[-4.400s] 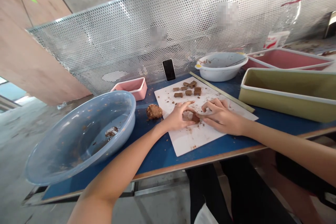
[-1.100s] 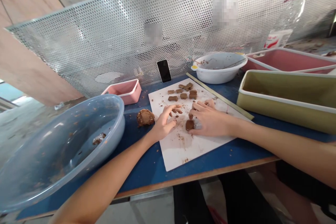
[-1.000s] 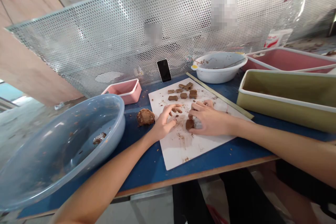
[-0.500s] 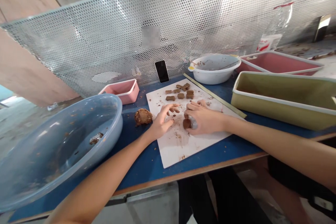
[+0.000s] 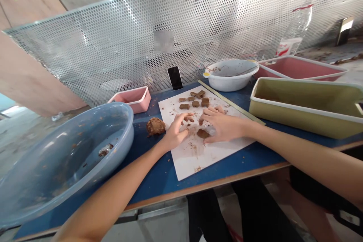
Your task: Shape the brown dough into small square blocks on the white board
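Brown, clay-like material, head view, as I follow it from a distance. One small brown piece [image 5: 203, 133] lies on the white, flat, rectangular board [image 5: 183, 166], which rests on the blue, wood-edged tabletop [image 5: 161, 177]. The bare right hand [image 5: 221, 125] arches over the piece's right side, thumb and fingers well parted; the thumb tip stands just beside the near edge, and whether it touches I cannot tell. The bare left hand [image 5: 176, 133] curves loosely over the board's left side, thumb and fingers apart, with nothing visible in its hold.

Handling: I judge the step in hand to be working this piece by fingertip. I would favour light, even pressure from thumb and forefinger on opposite faces, a small turn between presses, and the left fingertips as a steady stop on the free side. Too hard a pinch would probably crack or flatten it. Scattered brown crumbs [image 5: 193, 145] might mark its faces, so I would keep the spot beneath it brushed.

Appearance: the piece is matte, solid and roughly diamond-shaped from this angle, set askew to the board's edges. Farther up the board lie small brown blocks and bars [image 5: 184, 106] of similar colour, some overlapping. Just left of the board, on the tabletop, sits a rough, rounded brown lump [image 5: 155, 126], visibly coarser in texture.
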Demonstrator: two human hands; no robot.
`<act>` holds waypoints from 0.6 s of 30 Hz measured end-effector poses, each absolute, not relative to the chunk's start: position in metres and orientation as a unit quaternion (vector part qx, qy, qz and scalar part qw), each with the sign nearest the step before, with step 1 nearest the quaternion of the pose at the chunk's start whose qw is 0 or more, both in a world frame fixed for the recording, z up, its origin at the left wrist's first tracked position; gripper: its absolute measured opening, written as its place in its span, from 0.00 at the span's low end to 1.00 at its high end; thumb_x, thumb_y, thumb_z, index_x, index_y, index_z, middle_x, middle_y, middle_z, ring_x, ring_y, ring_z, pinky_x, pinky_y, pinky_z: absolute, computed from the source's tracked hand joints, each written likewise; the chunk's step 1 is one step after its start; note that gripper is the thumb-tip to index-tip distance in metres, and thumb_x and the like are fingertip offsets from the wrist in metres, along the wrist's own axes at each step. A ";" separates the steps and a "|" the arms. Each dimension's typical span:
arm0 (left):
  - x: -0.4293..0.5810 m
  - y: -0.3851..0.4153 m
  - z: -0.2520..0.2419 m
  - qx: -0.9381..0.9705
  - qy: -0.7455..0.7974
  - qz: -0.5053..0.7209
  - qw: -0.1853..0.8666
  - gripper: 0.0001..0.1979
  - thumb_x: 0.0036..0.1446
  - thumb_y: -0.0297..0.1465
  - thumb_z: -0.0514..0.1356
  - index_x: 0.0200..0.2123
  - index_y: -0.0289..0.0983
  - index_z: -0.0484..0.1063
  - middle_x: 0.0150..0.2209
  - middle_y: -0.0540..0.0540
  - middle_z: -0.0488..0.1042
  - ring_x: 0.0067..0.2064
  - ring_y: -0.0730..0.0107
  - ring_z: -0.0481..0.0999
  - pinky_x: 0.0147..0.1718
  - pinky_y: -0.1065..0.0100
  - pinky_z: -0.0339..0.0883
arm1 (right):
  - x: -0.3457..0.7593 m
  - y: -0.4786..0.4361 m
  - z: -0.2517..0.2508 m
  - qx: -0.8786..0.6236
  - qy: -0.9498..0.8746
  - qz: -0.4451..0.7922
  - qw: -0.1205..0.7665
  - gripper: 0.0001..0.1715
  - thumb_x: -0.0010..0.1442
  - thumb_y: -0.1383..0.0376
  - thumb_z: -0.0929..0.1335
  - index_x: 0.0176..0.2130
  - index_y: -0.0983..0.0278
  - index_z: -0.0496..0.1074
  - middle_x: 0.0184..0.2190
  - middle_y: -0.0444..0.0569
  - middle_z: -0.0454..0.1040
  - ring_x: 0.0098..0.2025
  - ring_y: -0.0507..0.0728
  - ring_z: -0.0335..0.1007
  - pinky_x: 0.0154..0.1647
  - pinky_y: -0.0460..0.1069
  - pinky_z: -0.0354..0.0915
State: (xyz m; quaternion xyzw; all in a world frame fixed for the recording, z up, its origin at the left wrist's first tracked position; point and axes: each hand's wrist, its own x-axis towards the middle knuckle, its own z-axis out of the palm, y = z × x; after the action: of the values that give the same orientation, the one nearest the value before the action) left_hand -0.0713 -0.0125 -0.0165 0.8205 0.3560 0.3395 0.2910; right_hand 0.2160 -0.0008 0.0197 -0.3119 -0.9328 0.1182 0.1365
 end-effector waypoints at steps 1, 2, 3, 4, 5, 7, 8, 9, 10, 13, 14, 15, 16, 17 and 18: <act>-0.071 -0.013 -0.016 0.821 0.357 0.339 0.289 0.37 0.60 0.24 0.60 0.72 0.43 0.67 0.61 0.39 0.77 0.63 0.50 0.72 0.63 0.50 0.66 | 0.214 -0.003 0.018 -0.331 -0.927 0.102 0.143 0.34 0.61 0.38 0.78 0.50 0.61 0.79 0.50 0.57 0.74 0.56 0.72 0.67 0.60 0.67 0.60; -0.071 -0.014 -0.015 0.821 0.358 0.338 0.288 0.36 0.59 0.24 0.60 0.72 0.43 0.68 0.61 0.40 0.77 0.63 0.50 0.72 0.64 0.50 0.66 | 0.211 -0.005 0.016 -0.345 -0.923 0.085 0.146 0.33 0.61 0.37 0.78 0.46 0.61 0.78 0.50 0.58 0.74 0.57 0.73 0.67 0.60 0.67 0.60; -0.070 -0.015 -0.014 0.822 0.359 0.337 0.288 0.36 0.59 0.23 0.59 0.71 0.42 0.68 0.60 0.40 0.78 0.62 0.50 0.72 0.64 0.50 0.67 | 0.209 -0.006 0.014 -0.354 -0.921 0.072 0.146 0.32 0.62 0.37 0.78 0.43 0.61 0.77 0.49 0.58 0.73 0.56 0.73 0.67 0.59 0.67 0.60; -0.070 -0.016 -0.013 0.822 0.359 0.336 0.288 0.36 0.59 0.23 0.59 0.71 0.42 0.68 0.60 0.40 0.78 0.62 0.50 0.72 0.63 0.50 0.67 | 0.208 -0.008 0.012 -0.358 -0.920 0.065 0.145 0.30 0.63 0.38 0.77 0.41 0.61 0.77 0.48 0.58 0.73 0.56 0.72 0.67 0.58 0.67 0.61; -0.069 -0.016 -0.013 0.821 0.360 0.335 0.290 0.36 0.59 0.23 0.59 0.71 0.42 0.68 0.60 0.40 0.78 0.61 0.50 0.72 0.63 0.50 0.67 | 0.207 -0.009 0.011 -0.359 -0.920 0.062 0.145 0.29 0.65 0.39 0.77 0.40 0.61 0.77 0.47 0.57 0.73 0.55 0.72 0.68 0.57 0.66 0.61; -0.069 -0.016 -0.012 0.821 0.360 0.334 0.292 0.36 0.59 0.23 0.59 0.71 0.42 0.68 0.60 0.40 0.78 0.61 0.50 0.72 0.63 0.50 0.67 | 0.206 -0.009 0.010 -0.352 -0.922 0.067 0.146 0.25 0.67 0.43 0.76 0.40 0.61 0.77 0.47 0.57 0.73 0.54 0.71 0.69 0.56 0.65 0.61; -0.069 -0.016 -0.012 0.821 0.358 0.335 0.292 0.36 0.58 0.23 0.59 0.71 0.42 0.68 0.60 0.40 0.78 0.61 0.51 0.72 0.64 0.50 0.67 | 0.206 -0.009 0.011 -0.346 -0.924 0.073 0.146 0.22 0.68 0.45 0.75 0.41 0.61 0.78 0.47 0.57 0.73 0.54 0.70 0.69 0.56 0.65 0.61; -0.069 -0.016 -0.013 0.821 0.357 0.337 0.293 0.36 0.58 0.23 0.59 0.71 0.42 0.68 0.59 0.40 0.78 0.61 0.50 0.71 0.65 0.49 0.67 | 0.206 -0.009 0.011 -0.341 -0.926 0.078 0.146 0.19 0.69 0.48 0.75 0.41 0.61 0.79 0.47 0.57 0.73 0.54 0.70 0.69 0.56 0.65 0.61; -0.069 -0.016 -0.013 0.821 0.355 0.338 0.293 0.36 0.59 0.23 0.59 0.71 0.42 0.68 0.59 0.40 0.78 0.62 0.50 0.71 0.66 0.48 0.66 | 0.207 -0.009 0.012 -0.335 -0.927 0.082 0.146 0.17 0.69 0.50 0.75 0.42 0.61 0.79 0.47 0.56 0.73 0.54 0.69 0.69 0.56 0.64 0.61; -0.069 -0.016 -0.013 0.823 0.353 0.336 0.293 0.36 0.59 0.23 0.59 0.71 0.42 0.67 0.60 0.39 0.78 0.62 0.50 0.71 0.67 0.48 0.66 | 0.210 -0.007 0.015 -0.319 -0.931 0.094 0.147 0.14 0.70 0.53 0.74 0.44 0.60 0.81 0.48 0.57 0.74 0.51 0.68 0.70 0.55 0.63 0.60; -0.070 -0.016 -0.013 0.823 0.353 0.335 0.293 0.37 0.59 0.22 0.59 0.71 0.42 0.68 0.60 0.39 0.78 0.62 0.50 0.71 0.67 0.48 0.66 | 0.211 -0.007 0.015 -0.315 -0.933 0.096 0.147 0.13 0.70 0.53 0.74 0.44 0.60 0.81 0.48 0.57 0.74 0.51 0.67 0.70 0.55 0.63 0.60; -0.070 -0.016 -0.013 0.823 0.353 0.334 0.294 0.37 0.59 0.22 0.59 0.72 0.42 0.68 0.60 0.39 0.78 0.62 0.51 0.71 0.67 0.48 0.66 | 0.211 -0.007 0.014 -0.314 -0.933 0.095 0.149 0.13 0.70 0.53 0.74 0.44 0.60 0.81 0.48 0.57 0.75 0.50 0.67 0.70 0.54 0.63 0.60; -0.070 -0.017 -0.013 0.822 0.354 0.335 0.295 0.37 0.59 0.22 0.59 0.72 0.42 0.68 0.60 0.40 0.78 0.62 0.51 0.71 0.67 0.48 0.66 | 0.211 -0.007 0.014 -0.316 -0.932 0.091 0.152 0.13 0.70 0.53 0.74 0.44 0.60 0.82 0.48 0.57 0.75 0.50 0.67 0.69 0.54 0.62 0.60; -0.070 -0.017 -0.013 0.821 0.354 0.336 0.295 0.37 0.59 0.22 0.59 0.71 0.42 0.68 0.60 0.40 0.78 0.61 0.51 0.71 0.67 0.49 0.66 | 0.211 -0.007 0.012 -0.321 -0.930 0.084 0.157 0.13 0.69 0.53 0.75 0.44 0.60 0.82 0.47 0.57 0.75 0.50 0.67 0.69 0.53 0.62 0.60; -0.070 -0.017 -0.013 0.821 0.354 0.336 0.296 0.37 0.59 0.22 0.59 0.71 0.42 0.68 0.60 0.40 0.78 0.61 0.51 0.71 0.67 0.49 0.66 | 0.210 -0.007 0.011 -0.327 -0.928 0.077 0.161 0.13 0.68 0.53 0.75 0.43 0.60 0.82 0.47 0.57 0.75 0.51 0.67 0.69 0.53 0.62 0.59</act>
State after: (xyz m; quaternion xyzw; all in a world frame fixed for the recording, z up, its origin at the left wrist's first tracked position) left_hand -0.0702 -0.0166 -0.0127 0.8209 0.3540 0.3363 0.2961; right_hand 0.2100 -0.0069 0.0110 -0.3268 -0.9281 0.0774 0.1606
